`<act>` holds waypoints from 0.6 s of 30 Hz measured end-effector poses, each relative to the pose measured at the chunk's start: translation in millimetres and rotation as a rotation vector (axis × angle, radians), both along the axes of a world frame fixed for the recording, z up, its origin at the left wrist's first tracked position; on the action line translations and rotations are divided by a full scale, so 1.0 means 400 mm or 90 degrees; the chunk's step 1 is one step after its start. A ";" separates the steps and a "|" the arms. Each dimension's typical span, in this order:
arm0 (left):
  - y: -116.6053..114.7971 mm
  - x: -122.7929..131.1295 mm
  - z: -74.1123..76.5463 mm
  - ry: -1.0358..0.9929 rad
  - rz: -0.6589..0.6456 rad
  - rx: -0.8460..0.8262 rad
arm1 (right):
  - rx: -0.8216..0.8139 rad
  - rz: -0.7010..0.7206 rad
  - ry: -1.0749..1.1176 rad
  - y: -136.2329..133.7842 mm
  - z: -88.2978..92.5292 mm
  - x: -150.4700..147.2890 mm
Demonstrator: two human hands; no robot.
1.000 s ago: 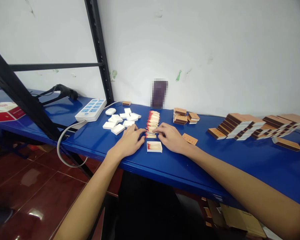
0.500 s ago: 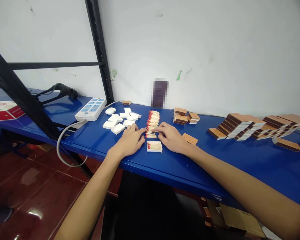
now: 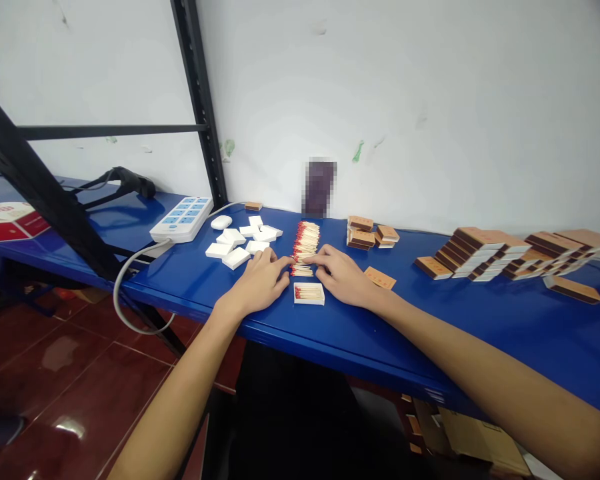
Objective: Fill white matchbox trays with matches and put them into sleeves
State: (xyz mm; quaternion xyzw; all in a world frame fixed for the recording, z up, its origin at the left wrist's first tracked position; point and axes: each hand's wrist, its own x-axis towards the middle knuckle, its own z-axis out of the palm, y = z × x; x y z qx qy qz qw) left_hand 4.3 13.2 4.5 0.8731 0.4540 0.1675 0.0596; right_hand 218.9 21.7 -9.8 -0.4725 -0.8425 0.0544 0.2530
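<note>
Squeezing the row of red-tipped wooden matches (image 3: 304, 248) between open fingertips, left hand (image 3: 260, 283) and right hand (image 3: 343, 277) are probably risking scattering sticks beside the white cardboard tray (image 3: 309, 293).

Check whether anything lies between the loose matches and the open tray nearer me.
Nothing visible does: only bare blue table separates the loose matches from the tray; left hand and right hand flank them.

I have my left hand (image 3: 259, 283) palm down just left of the frame's centre, fingers loosely curled and aimed up and right. My right hand (image 3: 344, 277) mirrors it just right of centre, fingers aimed left, tips almost meeting the other hand's. My bare left forearm (image 3: 180, 400) comes up from the bottom left, my right forearm (image 3: 480, 373) from the bottom right.
</note>
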 end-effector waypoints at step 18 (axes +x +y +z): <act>0.006 -0.005 -0.007 -0.031 -0.026 0.012 | -0.035 0.014 0.052 -0.005 0.015 0.000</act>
